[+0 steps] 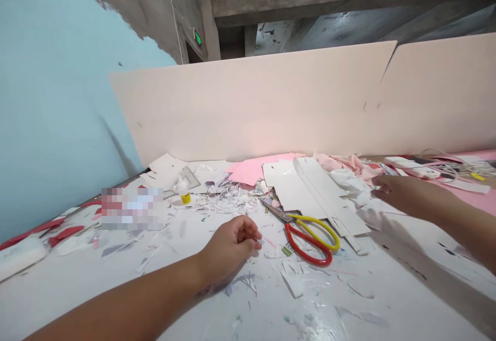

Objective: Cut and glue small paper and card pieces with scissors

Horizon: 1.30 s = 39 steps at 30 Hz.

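My left hand [234, 243] rests on the white table [163, 305], its fingers loosely curled, a gap between thumb and fingertips, and nothing visible in it. To its right lie scissors [310, 237] with one red and one yellow handle loop, their blades pointing to the back left. My right hand [391, 188] reaches in from the right above crumpled white material [351, 181]. Its thumb and forefinger are apart, and I see nothing held; the other fingers are partly hidden. White card pieces [287, 181] lie between the scissors and that material.
Paper scraps [232, 196] litter the table. A small bottle with a yellow label [185, 194] stands at the back left. Pink paper [248, 170] and pink cloth [349, 164] lie along the pale partition [251, 108]. A white power strip [413, 167] with cables is at the right.
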{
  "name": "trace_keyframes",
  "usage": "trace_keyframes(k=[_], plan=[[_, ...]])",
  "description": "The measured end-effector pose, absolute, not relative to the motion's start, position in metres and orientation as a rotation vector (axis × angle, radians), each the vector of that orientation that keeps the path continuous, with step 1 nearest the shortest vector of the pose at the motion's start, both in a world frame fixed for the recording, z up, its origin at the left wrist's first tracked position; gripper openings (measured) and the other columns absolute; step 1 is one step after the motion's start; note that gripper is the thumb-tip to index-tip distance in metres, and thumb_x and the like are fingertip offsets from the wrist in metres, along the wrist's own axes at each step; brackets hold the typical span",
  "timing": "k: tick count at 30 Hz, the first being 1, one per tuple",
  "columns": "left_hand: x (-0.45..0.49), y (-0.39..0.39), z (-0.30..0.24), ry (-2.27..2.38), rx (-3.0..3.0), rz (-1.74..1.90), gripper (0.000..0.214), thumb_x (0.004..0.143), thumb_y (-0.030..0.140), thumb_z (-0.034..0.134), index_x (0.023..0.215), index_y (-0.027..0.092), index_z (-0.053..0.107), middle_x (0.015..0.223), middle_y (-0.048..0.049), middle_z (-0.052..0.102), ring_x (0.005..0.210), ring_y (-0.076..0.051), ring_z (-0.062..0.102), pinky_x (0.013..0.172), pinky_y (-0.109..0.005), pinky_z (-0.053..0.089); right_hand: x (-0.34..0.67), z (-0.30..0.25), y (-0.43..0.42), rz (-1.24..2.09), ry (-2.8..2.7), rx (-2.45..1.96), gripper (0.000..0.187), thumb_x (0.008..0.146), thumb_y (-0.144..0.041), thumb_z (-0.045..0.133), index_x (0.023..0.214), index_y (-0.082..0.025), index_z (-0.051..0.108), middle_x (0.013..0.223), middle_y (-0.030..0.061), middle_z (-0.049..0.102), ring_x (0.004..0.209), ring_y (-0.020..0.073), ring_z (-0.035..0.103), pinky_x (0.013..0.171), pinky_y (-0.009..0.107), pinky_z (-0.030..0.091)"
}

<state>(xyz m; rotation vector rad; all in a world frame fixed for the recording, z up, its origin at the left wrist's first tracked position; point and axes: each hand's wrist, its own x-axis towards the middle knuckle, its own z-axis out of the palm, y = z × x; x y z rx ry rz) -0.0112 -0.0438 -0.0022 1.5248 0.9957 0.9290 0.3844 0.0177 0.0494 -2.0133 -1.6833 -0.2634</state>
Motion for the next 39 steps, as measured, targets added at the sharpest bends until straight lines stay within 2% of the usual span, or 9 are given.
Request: trace_keyframes(k=[4,9,16,20,23,26,28,35,39], plan=[[-0.014,-0.044,-0.007,0.914,1.588,0.892,0.007,0.075,0.019,0.05,0.082,0.017,0.052,0.083,-0.0046,0.059,0.067,-0.011,0.055,0.066,-0.029,0.046,0.303,0.054,-0.013,0.011,-2.183,-1.876,0.02,0.077,-0.041,0.049,0.084,-0.027,0.061,0.088,0.0088,0.068,0.068,0.0218,0.06,0.056,0.033,0.037],[-0.015,-0.048,-0.004,0.952,1.692,0.856,0.011,0.078,0.024,0.046,0.081,0.017,0.054,0.079,-0.0033,0.058,0.061,-0.01,0.052,0.061,-0.026,0.044,0.228,0.059,-0.035,-0.044,-2.511,-1.746,0.02,0.078,-0.035,0.044,0.086,-0.029,0.061,0.074,0.0026,0.066,0.061,0.0209,0.06,0.049,0.028,0.035],[-0.016,-0.053,-0.002,1.044,1.799,0.712,0.014,0.079,0.028,0.041,0.085,0.02,0.051,0.054,0.0059,0.046,0.044,-0.007,0.04,0.047,-0.019,0.034,0.183,0.06,-0.011,-0.215,-2.693,-1.656,0.021,0.074,-0.033,0.048,0.083,-0.021,0.063,0.074,0.0077,0.066,0.068,0.0246,0.062,0.052,0.029,0.037],[-0.015,-0.055,-0.002,1.021,1.879,0.694,0.014,0.074,0.026,0.048,0.086,0.02,0.053,0.064,0.0031,0.059,0.057,-0.01,0.055,0.056,-0.021,0.04,0.159,0.059,0.014,-0.221,-2.673,-1.644,0.024,0.075,-0.035,0.049,0.088,-0.021,0.063,0.084,0.0085,0.066,0.075,0.0248,0.062,0.057,0.031,0.041],[-0.014,-0.055,-0.004,1.03,1.836,0.763,0.016,0.071,0.026,0.052,0.086,0.02,0.055,0.068,0.0019,0.063,0.058,-0.01,0.054,0.058,-0.022,0.041,0.143,0.058,0.043,-0.264,-2.607,-1.633,0.034,0.076,-0.035,0.05,0.106,-0.02,0.057,0.102,0.0105,0.063,0.09,0.0253,0.059,0.067,0.032,0.044],[-0.013,-0.054,-0.006,1.015,1.802,0.793,0.019,0.069,0.025,0.055,0.088,0.02,0.054,0.068,0.0018,0.064,0.055,-0.009,0.051,0.059,-0.023,0.041,0.129,0.055,0.075,-0.346,-2.512,-1.646,0.034,0.081,-0.032,0.048,0.11,-0.015,0.055,0.111,0.0157,0.056,0.105,0.0292,0.05,0.077,0.038,0.043],[-0.013,-0.054,-0.006,0.998,1.8,0.802,0.021,0.069,0.024,0.056,0.089,0.02,0.054,0.071,0.0007,0.065,0.057,-0.01,0.052,0.06,-0.024,0.042,0.122,0.05,0.093,-0.368,-2.497,-1.628,0.031,0.084,-0.032,0.048,0.108,-0.016,0.056,0.115,0.0131,0.053,0.11,0.0267,0.046,0.084,0.041,0.041],[-0.022,-0.055,0.001,0.915,1.818,0.847,0.025,0.065,0.011,0.052,0.088,0.02,0.054,0.079,-0.0011,0.067,0.069,-0.012,0.057,0.062,-0.023,0.043,0.104,0.023,0.118,-0.354,-2.449,-1.552,0.027,0.087,-0.03,0.048,0.111,-0.019,0.053,0.118,0.0077,0.052,0.099,0.0188,0.054,0.084,0.04,0.045],[-0.024,-0.054,0.003,0.885,1.764,0.865,0.014,0.073,0.018,0.047,0.085,0.019,0.053,0.083,-0.0026,0.063,0.07,-0.012,0.057,0.057,-0.022,0.043,0.108,0.037,0.123,-0.29,-2.33,-1.491,0.025,0.087,-0.03,0.048,0.108,-0.019,0.055,0.113,0.0071,0.055,0.095,0.0178,0.055,0.08,0.039,0.047]])
